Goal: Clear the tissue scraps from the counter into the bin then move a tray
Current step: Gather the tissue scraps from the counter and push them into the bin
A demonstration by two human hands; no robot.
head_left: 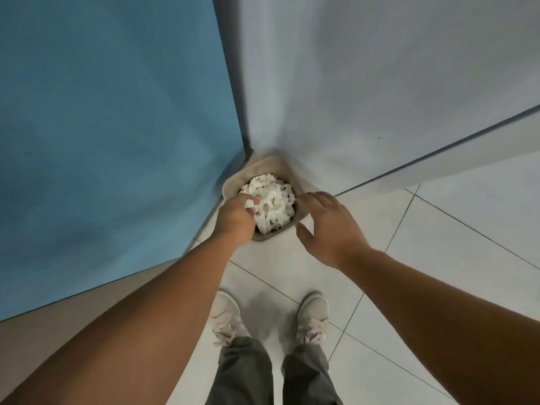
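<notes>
Over the bin point(263, 165) by the blue panel point(117, 141), left hand point(233, 216) clutches tissue scraps point(250, 203); right hand point(327, 226) released.

The bin point(270, 164) is beige, its tissue scraps point(273, 204) white with dark flecks, perhaps a print. The panel point(117, 127) is blue; the floor tiles point(438, 244) are pale, crossed by thin dark lines

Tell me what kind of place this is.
An indoor room corner, exact kind unclear: pale tiled floor, a blue panel meeting a white wall, and a small bin heaped with tissue scraps.
</notes>
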